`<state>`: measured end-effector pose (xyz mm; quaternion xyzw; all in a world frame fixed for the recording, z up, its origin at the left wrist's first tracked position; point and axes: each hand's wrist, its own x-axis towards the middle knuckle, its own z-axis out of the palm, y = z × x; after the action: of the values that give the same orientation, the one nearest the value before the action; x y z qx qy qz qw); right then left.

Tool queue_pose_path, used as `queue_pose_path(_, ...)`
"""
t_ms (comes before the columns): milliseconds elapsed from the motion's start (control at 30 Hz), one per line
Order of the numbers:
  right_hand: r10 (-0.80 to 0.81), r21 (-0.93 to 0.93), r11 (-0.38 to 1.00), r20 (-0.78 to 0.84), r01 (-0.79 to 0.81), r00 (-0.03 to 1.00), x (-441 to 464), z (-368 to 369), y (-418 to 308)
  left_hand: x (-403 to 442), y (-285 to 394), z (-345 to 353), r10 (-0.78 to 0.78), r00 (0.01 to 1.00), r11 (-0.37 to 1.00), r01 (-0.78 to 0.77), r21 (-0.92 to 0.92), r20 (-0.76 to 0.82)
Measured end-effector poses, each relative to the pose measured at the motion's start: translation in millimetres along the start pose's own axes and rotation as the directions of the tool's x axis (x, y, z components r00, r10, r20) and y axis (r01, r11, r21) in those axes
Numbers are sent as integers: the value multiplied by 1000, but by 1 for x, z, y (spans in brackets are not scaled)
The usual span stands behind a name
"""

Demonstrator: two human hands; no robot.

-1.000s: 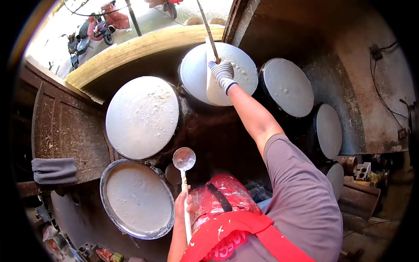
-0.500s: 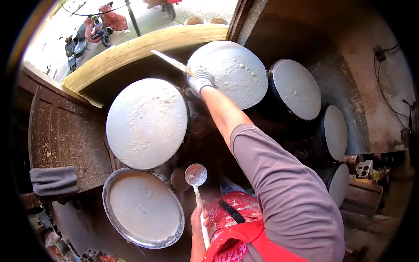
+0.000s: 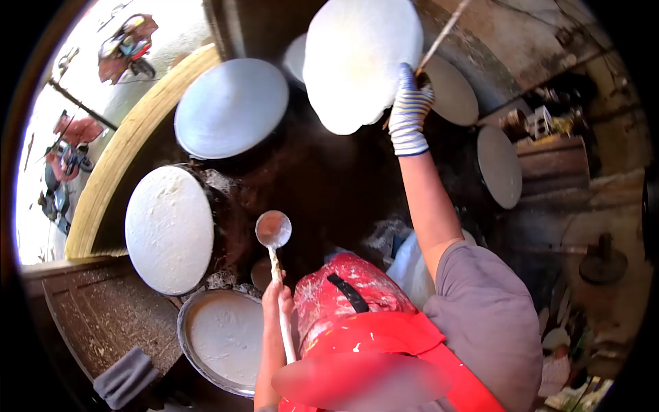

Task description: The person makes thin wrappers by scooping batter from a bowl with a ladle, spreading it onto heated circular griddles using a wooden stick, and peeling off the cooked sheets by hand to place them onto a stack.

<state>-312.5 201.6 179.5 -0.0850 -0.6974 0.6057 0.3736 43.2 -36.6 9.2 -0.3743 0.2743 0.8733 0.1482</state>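
My right hand [image 3: 412, 113], in a striped glove, is closed on a long thin stick [image 3: 445, 34] and on the edge of a large round white pancake [image 3: 364, 58]. The pancake hangs lifted in front of the griddles at the back. Its griddle [image 3: 231, 108] shows a bare blue-grey top. Down at the front, my bare left hand [image 3: 276, 299] is wrapped around the pale handle of a ladle [image 3: 273, 229], whose bowl points forward. Left of that hand stands a wide basin [image 3: 223, 340] of whitish batter.
Another griddle [image 3: 169, 230] at left carries a white bubbly layer. More round griddles [image 3: 446, 89] [image 3: 500, 167] curve along the right. A yellowish wooden ledge [image 3: 137, 144] borders the outside, where scooters stand. A grey cloth [image 3: 125, 378] hangs at lower left.
The white pancake has come off the back griddle and swung right with my right hand and stick. The view has turned right. My left hand still holds the ladle.
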Motion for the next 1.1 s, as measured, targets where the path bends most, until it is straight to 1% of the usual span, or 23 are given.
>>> queue_pose_path(33, 44, -34, 998, -101, -48, 994, 4, -47, -5, 3, 3, 9, -47, 999, 998, 47, 37, 5)
queue_pose_path(100, 107, 131, 988, -229, -78, 968, 2, -141, 0, 18, 0, 10, -91, 992, 991, 81, 106, 89)
queue_pose_path(133, 220, 153, 971, -260, -185, 940, -9, -185, -6, 25, -1, 13, -132, 987, 983, 119, 140, 91)
queue_pose_path(167, 261, 211, 956, -298, -203, 918, -21, -228, 4, 35, -3, 18, -160, 982, 975, 141, 171, 99)
queue_pose_path(233, 334, 233, 937, -388, -259, 859, -62, -308, 22, 49, -9, 30, -218, 967, 964, 192, 183, 134)
queue_pose_path(267, 425, 284, 901, -421, -328, 802, -85, -346, 31, 56, -14, 34, -241, 960, 956, 210, 203, 145)
queue_pose_path(300, 514, 346, 854, -440, -389, 737, -111, -384, 44, 62, -20, 40, -256, 954, 951, 220, 219, 153)
queue_pose_path(367, 619, 377, 785, -505, -492, 601, -176, -438, 65, 70, -16, 55, -307, 948, 918, 272, 289, 84)
queue_pose_path(433, 758, 448, 631, -531, -633, 379, -237, -476, 88, 79, -16, 70, -329, 944, 892, 306, 332, 14)
queue_pose_path(500, 636, 276, 442, -767, -853, 81, -317, -543, 172, 87, -24, 88, -361, 933, 874, 340, 348, -5)
queue_pose_path(533, 599, 163, 408, -791, -898, 128, -347, -558, 197, 89, -28, 97, -386, 923, 867, 366, 338, -10)
queue_pose_path(567, 559, 39, 317, -815, -948, 153, -380, -573, 204, 90, -37, 102, -393, 917, 854, 391, 343, -66)
queue_pose_path(600, 497, -60, 439, -814, -896, 299, -390, -573, 218, 89, -40, 110, -403, 914, 842, 394, 369, -56)
queue_pose_path(633, 509, 8, 477, -818, -879, 269, -396, -575, 230, 91, -41, 116, -417, 908, 829, 402, 389, -49)
queue_pose_path(700, 468, 71, 627, -830, -776, 303, -398, -573, 242, 83, -41, 132, -379, 922, 799, 369, 475, -79)
queue_pose_path(767, 503, 70, 641, -790, -765, 349, -353, -548, 203, 85, -44, 130, -351, 932, 799, 345, 492, -84)
queue_pose_path(833, 418, -190, 457, -817, -869, 398, -381, -590, 235, 89, -44, 111, -426, 903, 851, 418, 316, -47)
queue_pose_path(900, 356, -357, 345, -806, -868, 472, -370, -593, 220, 86, -43, 96, -409, 911, 879, 407, 249, -44)
queue_pose_path(967, 247, -388, 316, -848, -866, 469, -340, -576, 195, 81, -44, 73, -432, 899, 902, 430, 32, 69)
queue_pose_path(1000, 67, -520, 339, -818, -784, 572, -332, -579, 205, 76, -46, 66, -405, 906, 912, 410, -14, 125)
queue_pose_path(1033, 84, -539, 330, -801, -775, 593, -325, -579, 209, 67, -45, 58, -392, 914, 916, 398, -40, 107)
queue_pose_path(1067, 307, -386, 470, -771, -794, 557, -295, -545, 193, 63, -46, 45, -352, 923, 916, 375, -146, 157)
queue_pose_path(1100, 518, -204, 554, -675, -807, 525, -270, -507, 179, 58, -45, 30, -307, 930, 902, 352, -251, 202)
